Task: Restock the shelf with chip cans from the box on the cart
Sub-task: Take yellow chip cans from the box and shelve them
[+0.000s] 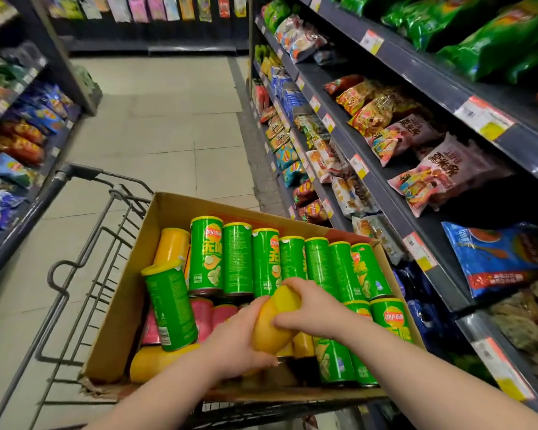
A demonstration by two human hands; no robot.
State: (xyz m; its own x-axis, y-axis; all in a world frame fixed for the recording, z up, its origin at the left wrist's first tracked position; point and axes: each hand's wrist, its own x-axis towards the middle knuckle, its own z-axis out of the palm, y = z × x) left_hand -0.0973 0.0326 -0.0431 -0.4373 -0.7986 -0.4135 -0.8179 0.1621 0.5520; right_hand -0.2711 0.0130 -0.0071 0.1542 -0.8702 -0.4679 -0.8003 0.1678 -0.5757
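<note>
Yellow chip can (pixel 266 332) held over box (pixel 131 293) near edge — left hand (pixel 239 339) wrapped round base, right hand (pixel 311 308) curled over lidded top. Box sits in cart (pixel 84 243). Advice: grip firmly, raise clear of green cans (pixel 238 259) — then swing toward shelf (pixel 389 209) on right.

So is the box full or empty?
Mostly full: green cans lie in rows across the box, with pink cans and yellow cans below.
</note>
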